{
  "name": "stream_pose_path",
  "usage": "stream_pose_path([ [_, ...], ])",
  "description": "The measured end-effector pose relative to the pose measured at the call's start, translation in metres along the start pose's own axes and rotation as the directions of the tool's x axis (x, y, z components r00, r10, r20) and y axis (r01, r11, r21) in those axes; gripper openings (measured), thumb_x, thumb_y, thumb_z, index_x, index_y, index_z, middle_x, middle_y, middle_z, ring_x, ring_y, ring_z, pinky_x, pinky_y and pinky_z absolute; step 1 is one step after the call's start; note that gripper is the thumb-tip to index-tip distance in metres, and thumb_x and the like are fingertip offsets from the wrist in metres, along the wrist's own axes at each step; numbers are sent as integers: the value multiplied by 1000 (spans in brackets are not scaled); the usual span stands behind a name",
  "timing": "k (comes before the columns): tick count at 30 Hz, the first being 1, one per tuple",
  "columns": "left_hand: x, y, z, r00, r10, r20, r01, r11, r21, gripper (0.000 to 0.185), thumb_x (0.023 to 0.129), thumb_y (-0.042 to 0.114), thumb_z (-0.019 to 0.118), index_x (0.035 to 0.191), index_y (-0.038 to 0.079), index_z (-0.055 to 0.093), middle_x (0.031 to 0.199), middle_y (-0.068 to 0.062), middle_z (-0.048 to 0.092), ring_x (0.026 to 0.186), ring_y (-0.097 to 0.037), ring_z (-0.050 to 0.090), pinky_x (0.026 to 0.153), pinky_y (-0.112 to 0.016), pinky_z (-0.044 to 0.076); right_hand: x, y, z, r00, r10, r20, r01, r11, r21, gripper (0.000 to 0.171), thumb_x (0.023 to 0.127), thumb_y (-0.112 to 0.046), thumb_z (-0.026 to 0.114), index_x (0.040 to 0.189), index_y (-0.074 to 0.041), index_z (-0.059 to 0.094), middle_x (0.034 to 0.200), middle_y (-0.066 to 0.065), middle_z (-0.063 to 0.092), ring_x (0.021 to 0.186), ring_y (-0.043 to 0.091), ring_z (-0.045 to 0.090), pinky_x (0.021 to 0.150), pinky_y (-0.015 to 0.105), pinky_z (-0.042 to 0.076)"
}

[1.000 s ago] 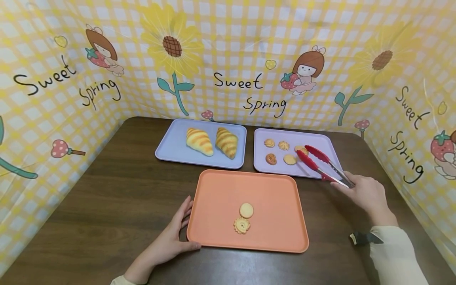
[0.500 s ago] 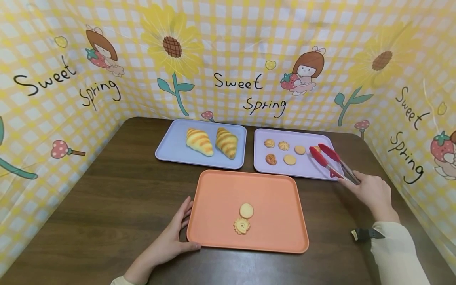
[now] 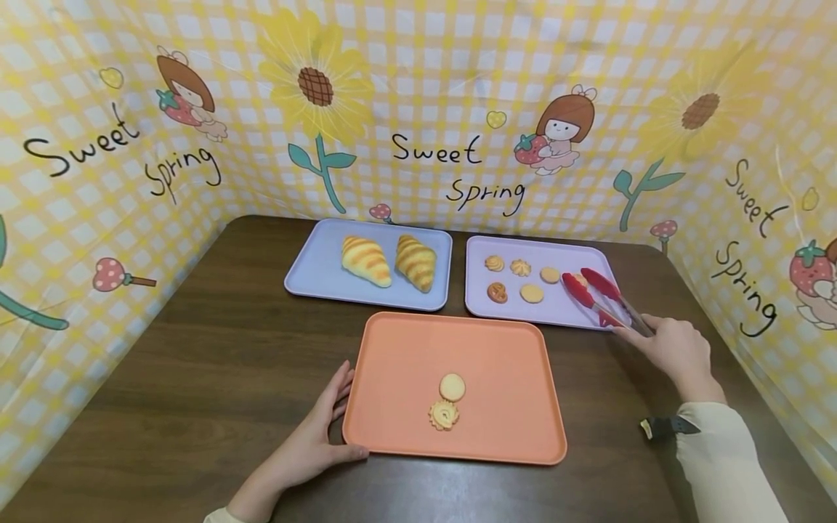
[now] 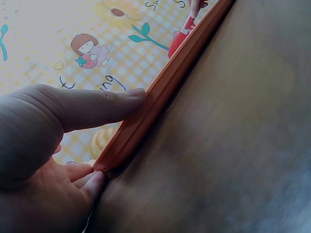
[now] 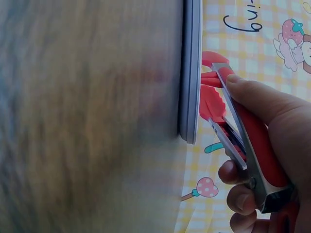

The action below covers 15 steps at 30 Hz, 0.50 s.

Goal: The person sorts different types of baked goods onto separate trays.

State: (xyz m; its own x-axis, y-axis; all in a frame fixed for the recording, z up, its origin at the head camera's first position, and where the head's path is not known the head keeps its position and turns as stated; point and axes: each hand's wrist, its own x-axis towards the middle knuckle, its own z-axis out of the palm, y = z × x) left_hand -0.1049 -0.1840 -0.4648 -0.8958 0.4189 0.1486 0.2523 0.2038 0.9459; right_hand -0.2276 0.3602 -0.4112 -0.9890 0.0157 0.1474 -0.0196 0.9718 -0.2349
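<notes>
- Head view: your right hand (image 3: 673,349) grips red tongs (image 3: 598,294), tips around a cookie (image 3: 579,279) on the lilac tray (image 3: 556,312); your left hand (image 3: 320,436) rests flat against the orange tray (image 3: 503,363) on the desk (image 3: 216,378).
- Left wrist view: straight fingers (image 4: 97,104) touch the orange tray's rim (image 4: 160,92).
- Right wrist view: fingers (image 5: 257,99) curl round the tongs (image 5: 248,133).

A dark wooden table (image 3: 196,378) is carrying three trays: an orange tray (image 3: 497,349) is sitting nearest the person, with a blue tray (image 3: 314,269) behind-left of it and a lilac tray (image 3: 556,309) behind-right.
</notes>
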Motion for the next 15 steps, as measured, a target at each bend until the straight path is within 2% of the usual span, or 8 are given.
stream_pose_path([
  [5, 0, 0, 0, 1000, 4, -3, -4, 1000, 1, 119, 79, 11, 85, 157, -3, -2, 158, -33, 10, 142, -49, 16, 105, -9, 27, -2, -4, -4, 1000, 12, -3, -12, 1000, -4, 79, 87, -65, 64, 126, 5, 63, 92, 32, 65, 73, 41, 59, 52, 47, 41],
  [10, 0, 0, 0, 1000, -2, -4, 2, 1000, 3, 119, 78, 11, 86, 157, -3, -3, 158, -33, 10, 142, -49, 16, 105, -8, 27, -6, -8, -7, 1000, 28, 8, -27, 1000, -15, 86, 87, -67, 61, 133, 6, 57, 107, 39, 60, 81, 49, 59, 55, 52, 43],
  [15, 0, 0, 0, 1000, -8, -5, 8, 1000, 0, 119, 78, 11, 86, 157, -4, -2, 158, -33, 10, 142, -49, 16, 105, -8, 26, -15, -15, -7, 1000, 22, -2, -22, 1000, -9, 87, 86, -67, 63, 136, 5, 56, 116, 41, 57, 87, 52, 59, 58, 54, 43],
])
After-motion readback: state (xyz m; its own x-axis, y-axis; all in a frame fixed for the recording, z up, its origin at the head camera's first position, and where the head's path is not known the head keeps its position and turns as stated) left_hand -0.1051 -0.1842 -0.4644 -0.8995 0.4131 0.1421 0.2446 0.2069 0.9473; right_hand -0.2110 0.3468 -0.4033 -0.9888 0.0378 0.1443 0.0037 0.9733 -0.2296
